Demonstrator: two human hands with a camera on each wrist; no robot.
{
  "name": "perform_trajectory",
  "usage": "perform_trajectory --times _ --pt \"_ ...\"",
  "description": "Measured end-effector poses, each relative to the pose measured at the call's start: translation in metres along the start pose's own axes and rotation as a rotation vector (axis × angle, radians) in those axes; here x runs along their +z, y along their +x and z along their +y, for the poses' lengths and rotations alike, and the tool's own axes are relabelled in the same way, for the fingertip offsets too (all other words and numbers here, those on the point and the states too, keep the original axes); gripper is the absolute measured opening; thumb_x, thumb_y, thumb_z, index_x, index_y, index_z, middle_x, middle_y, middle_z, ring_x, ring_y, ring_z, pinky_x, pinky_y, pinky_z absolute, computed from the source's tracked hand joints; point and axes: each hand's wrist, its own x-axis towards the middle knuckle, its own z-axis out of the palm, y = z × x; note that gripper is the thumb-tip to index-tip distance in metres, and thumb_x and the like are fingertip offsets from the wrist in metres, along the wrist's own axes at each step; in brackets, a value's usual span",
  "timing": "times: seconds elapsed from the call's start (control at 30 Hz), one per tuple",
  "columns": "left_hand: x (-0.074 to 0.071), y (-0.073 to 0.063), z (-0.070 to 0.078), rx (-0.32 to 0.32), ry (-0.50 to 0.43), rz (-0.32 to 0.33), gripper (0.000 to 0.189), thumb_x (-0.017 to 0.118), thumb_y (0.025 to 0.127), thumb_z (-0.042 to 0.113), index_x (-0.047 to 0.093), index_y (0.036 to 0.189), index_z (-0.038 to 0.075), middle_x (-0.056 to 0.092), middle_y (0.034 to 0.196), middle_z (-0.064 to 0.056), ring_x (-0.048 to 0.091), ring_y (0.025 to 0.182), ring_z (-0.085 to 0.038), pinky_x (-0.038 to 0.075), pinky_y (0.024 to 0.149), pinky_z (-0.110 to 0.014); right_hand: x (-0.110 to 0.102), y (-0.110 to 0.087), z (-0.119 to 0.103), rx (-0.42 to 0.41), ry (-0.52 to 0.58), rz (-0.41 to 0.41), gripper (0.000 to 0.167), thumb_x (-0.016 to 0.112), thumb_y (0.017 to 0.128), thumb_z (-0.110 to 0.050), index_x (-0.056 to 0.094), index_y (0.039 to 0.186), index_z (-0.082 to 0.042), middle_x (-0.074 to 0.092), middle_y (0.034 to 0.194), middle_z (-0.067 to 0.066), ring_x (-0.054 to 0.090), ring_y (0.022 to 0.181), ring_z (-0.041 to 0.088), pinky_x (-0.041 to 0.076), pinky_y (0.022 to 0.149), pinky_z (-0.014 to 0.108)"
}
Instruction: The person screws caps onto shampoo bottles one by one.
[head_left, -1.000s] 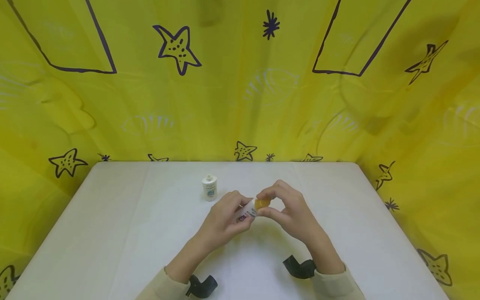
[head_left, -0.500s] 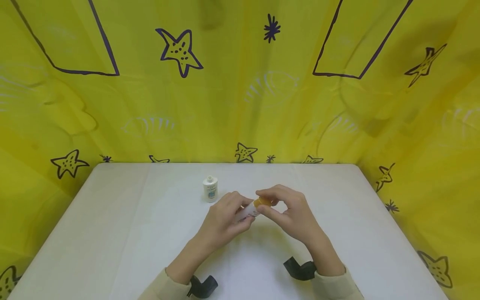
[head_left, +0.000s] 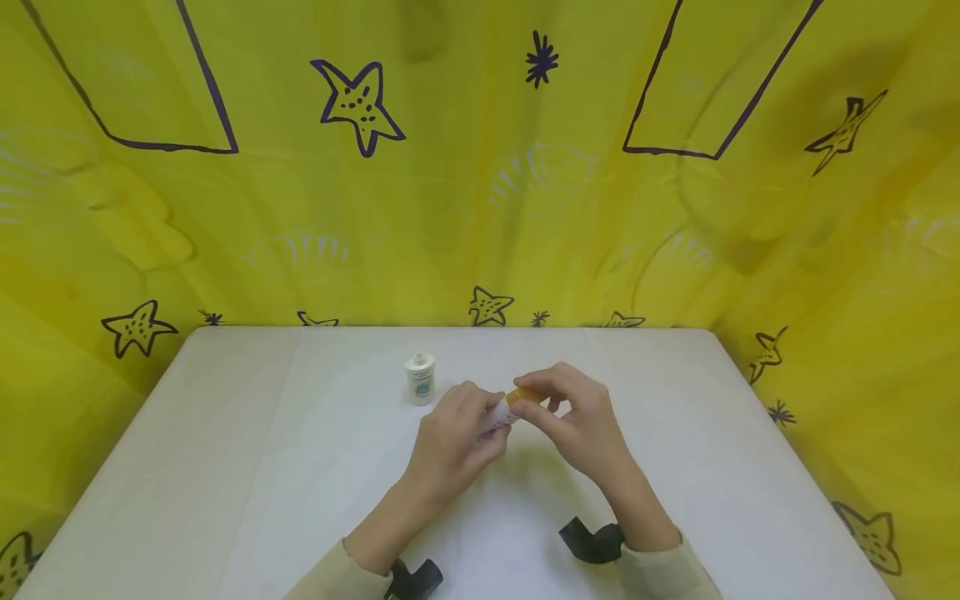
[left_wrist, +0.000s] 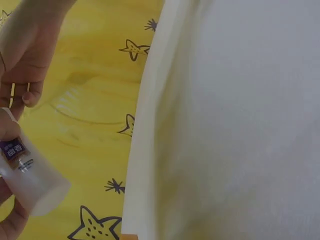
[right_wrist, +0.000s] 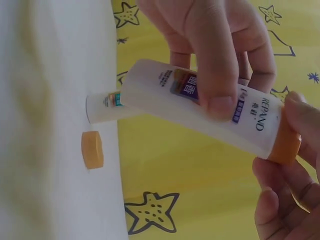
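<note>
Both hands meet over the middle of the table around a white plastic bottle (right_wrist: 205,107) with a purple label and an orange cap (right_wrist: 285,137). My left hand (head_left: 453,437) grips the bottle round its body, holding it tilted above the table. The thumb and fingers of my right hand (head_left: 573,412) pinch the cap, which sits on the bottle's end. Behind my left hand, a second white bottle (head_left: 421,379) stands upright, its small neck bare. Another orange cap (right_wrist: 92,150) lies on the table in the right wrist view; in the head view it is hidden.
The white-covered table (head_left: 247,442) ends at a yellow curtain (head_left: 420,192) printed with starfish and fish skeletons, which also runs along both sides. A black curved piece (head_left: 592,540) sticks out by the right wrist, and a similar one (head_left: 415,579) by the left.
My right fingers shift their hold around the orange cap, and the held bottle has turned, its label facing differently in the head view. My left forearm moves slightly right. The standing bottle stays put.
</note>
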Motion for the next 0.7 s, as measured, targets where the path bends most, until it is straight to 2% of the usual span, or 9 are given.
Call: perform_trajectory --times 0.1,0.2,0.3,0.43,0.7 --pt "0.003 0.001 0.001 -0.118 -0.125 -0.038 0.031 0.077 0.08 0.011 0.061 0.107 0.013 0.061 0.095 0.004 0.059 0.083 -0.009 0.054 0.069 -0.022 -0.004 0.001 0.008 0.053 0.022 -0.048 0.038 0.082 0.079 -0.007 0.07 0.115 -0.011 0.072 0.099 0.0 0.064 0.081 0.01 0.054 0.066 0.024" --pt "0.007 0.002 -0.001 -0.24 -0.273 -0.082 0.033 0.077 0.084 0.011 0.061 0.112 0.013 0.065 0.104 0.003 0.064 0.088 -0.01 0.056 0.075 -0.025 -0.009 -0.001 0.017 0.156 0.049 -0.133 0.046 0.081 0.082 -0.011 0.065 0.124 -0.013 0.07 0.101 -0.002 0.066 0.084 0.01 0.056 0.07 0.025" --pt "0.01 0.004 -0.003 -0.335 -0.374 -0.111 0.034 0.078 0.085 0.012 0.061 0.116 0.012 0.067 0.11 0.002 0.066 0.09 -0.013 0.058 0.078 -0.03 -0.013 -0.006 0.026 0.245 0.077 -0.205 0.046 0.081 0.084 -0.017 0.062 0.127 -0.016 0.07 0.102 -0.003 0.067 0.086 0.01 0.057 0.074 0.027" --pt "0.017 0.01 -0.006 -0.404 -0.458 -0.139 0.035 0.078 0.087 0.015 0.062 0.118 0.013 0.069 0.111 0.002 0.066 0.096 -0.015 0.059 0.08 -0.034 -0.015 -0.016 0.04 0.293 0.136 -0.249 0.042 0.079 0.086 -0.018 0.062 0.124 -0.016 0.071 0.108 0.0 0.069 0.091 0.013 0.058 0.08 0.03" --pt "0.039 0.022 -0.011 -0.497 -0.551 -0.221 0.038 0.076 0.089 0.025 0.061 0.123 0.017 0.066 0.113 0.002 0.065 0.1 -0.018 0.058 0.084 -0.032 -0.019 -0.023 0.065 0.319 0.181 -0.194 0.028 0.077 0.087 -0.011 0.066 0.113 -0.014 0.071 0.107 0.003 0.07 0.093 0.015 0.059 0.081 0.031"
